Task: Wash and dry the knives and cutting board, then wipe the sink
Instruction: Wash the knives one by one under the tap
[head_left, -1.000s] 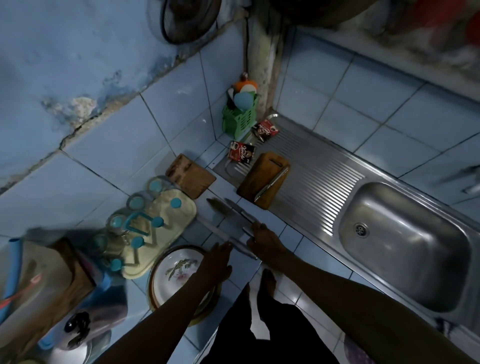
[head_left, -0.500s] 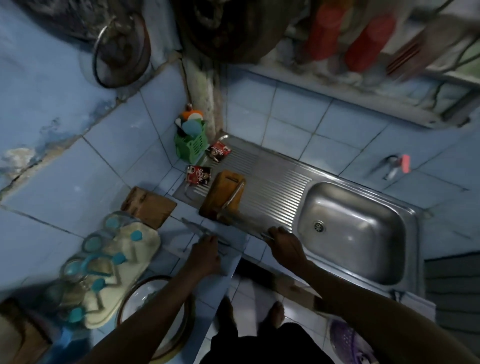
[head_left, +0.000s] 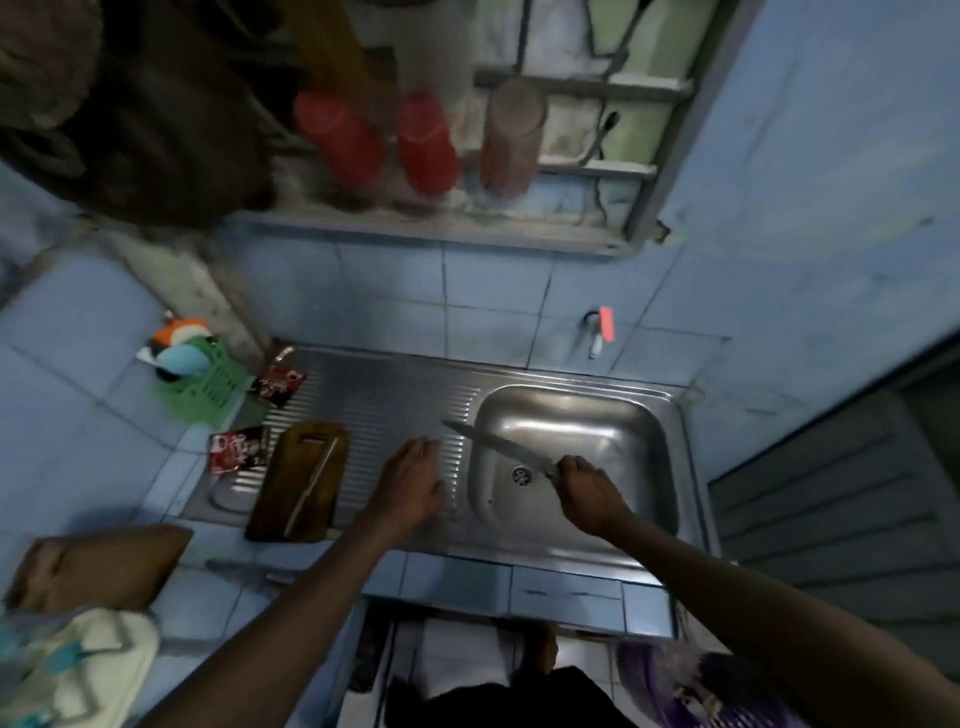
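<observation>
My right hand (head_left: 587, 488) grips the handle of a long knife (head_left: 493, 447), whose blade points left across the steel sink basin (head_left: 628, 431) above the drain. Over the ribbed drainboard (head_left: 384, 400) my left hand (head_left: 410, 483) hovers with fingers apart and nothing in it. A brown wooden cutting board (head_left: 275, 499) lies at the drainboard's left end with a second knife (head_left: 314, 483) resting on it. Another knife (head_left: 244, 569) lies blurred on the tiled counter near the front edge.
A tap with a red handle (head_left: 602, 327) juts from the wall behind the basin. Two red sachets (head_left: 239, 447) and a green basket (head_left: 213, 384) sit left of the drainboard. A wooden block (head_left: 98, 566) and a dish rack (head_left: 78, 665) occupy the left counter.
My right hand picked a knife off the tiled counter and carried it right over the sink basin. My left hand moved from the counter onto the drainboard. The view swung right.
</observation>
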